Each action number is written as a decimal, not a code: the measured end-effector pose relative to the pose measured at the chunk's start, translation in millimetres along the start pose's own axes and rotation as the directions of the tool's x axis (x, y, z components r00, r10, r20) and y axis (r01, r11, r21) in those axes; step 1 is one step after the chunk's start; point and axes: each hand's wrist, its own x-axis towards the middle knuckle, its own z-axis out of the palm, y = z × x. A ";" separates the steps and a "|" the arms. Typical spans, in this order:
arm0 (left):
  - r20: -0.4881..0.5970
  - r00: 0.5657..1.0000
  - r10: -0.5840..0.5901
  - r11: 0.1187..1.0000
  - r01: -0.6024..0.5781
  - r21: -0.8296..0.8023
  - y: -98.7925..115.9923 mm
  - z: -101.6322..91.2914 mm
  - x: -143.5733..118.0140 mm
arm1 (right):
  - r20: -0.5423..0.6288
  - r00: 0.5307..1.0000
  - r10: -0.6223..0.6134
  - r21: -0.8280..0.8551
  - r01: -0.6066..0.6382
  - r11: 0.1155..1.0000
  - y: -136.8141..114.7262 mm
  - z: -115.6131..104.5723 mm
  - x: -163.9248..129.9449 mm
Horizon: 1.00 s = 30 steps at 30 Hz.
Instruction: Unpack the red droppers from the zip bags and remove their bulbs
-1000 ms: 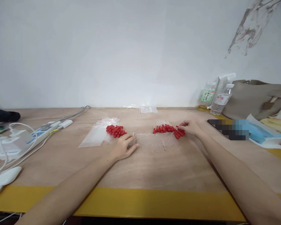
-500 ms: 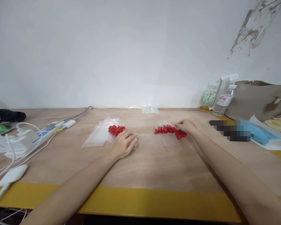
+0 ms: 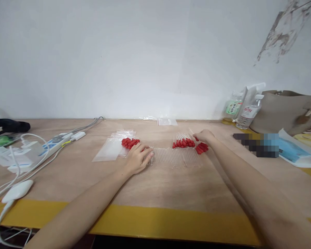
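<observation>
My left hand (image 3: 138, 159) rests at the left end of a row of clear thin tubes (image 3: 175, 157), its fingers and thumb apart. Just behind it lies a heap of red rubber bulbs (image 3: 129, 143), partly over clear plastic bags (image 3: 107, 149). My right hand (image 3: 205, 136) is closed in a pinch on a red-bulbed dropper (image 3: 196, 139), whose thin clear stem points up and left. Left of that hand, several red-bulbed droppers (image 3: 184, 143) lie side by side, stems away from me. Below it sits a small cluster of loose red bulbs (image 3: 202, 148).
A power strip (image 3: 54, 142) with white chargers and cables lies at left. Against the wall is a small clear bag (image 3: 167, 121). On the right stand plastic bottles (image 3: 249, 112), a grey handbag (image 3: 282, 110) and a blue-and-white packet (image 3: 298, 150).
My right hand has lifted slightly off the red bulbs, and a dropper stem now shows at its fingertips. The left hand stays at the tubes' end. The view has shifted slightly.
</observation>
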 end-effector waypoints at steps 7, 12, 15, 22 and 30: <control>-0.057 0.998 0.028 1.000 -0.028 -0.010 3.4 1.3 1.1 | -0.131 0.920 -0.369 0.189 0.388 0.902 -25.5 -0.2 -67.7; -0.035 0.993 0.116 0.993 -0.116 0.001 17.1 4.4 3.5 | -0.199 0.588 -0.784 -0.078 0.788 0.610 -34.7 22.9 -133.2; 0.036 0.980 0.195 0.981 -0.194 -0.018 25.0 6.6 5.3 | -0.231 0.506 -0.831 -0.111 0.835 0.539 -37.5 33.9 -149.1; -0.061 0.945 0.321 0.947 -0.322 -0.015 31.1 10.7 6.7 | -0.237 0.460 -0.856 -0.023 0.878 0.479 -44.6 42.9 -152.6; -0.017 0.943 0.333 0.943 -0.333 0.029 33.7 13.1 3.0 | -0.229 0.418 -0.879 -0.113 0.885 0.451 -46.6 36.0 -155.8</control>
